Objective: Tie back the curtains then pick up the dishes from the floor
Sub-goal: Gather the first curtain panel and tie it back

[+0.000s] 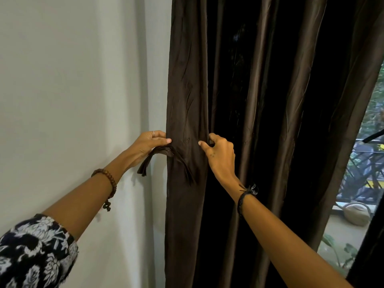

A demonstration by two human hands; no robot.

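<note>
Against the pale wall (72, 80), left hand (148, 142) pinches the tieback (164, 151) while right hand (218, 152) bunches the brown curtain (187, 90), gathering folds for wrapping.

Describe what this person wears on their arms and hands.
The left hand has a thin silver ring on one of its fingers, a brown wooden bead bracelet at the wrist, and a dark sleeve with a white floral print on the upper arm. The right hand bears a small dark mark on its back, with a black braided cord wristband at the wrist. The right forearm is bare.
</note>
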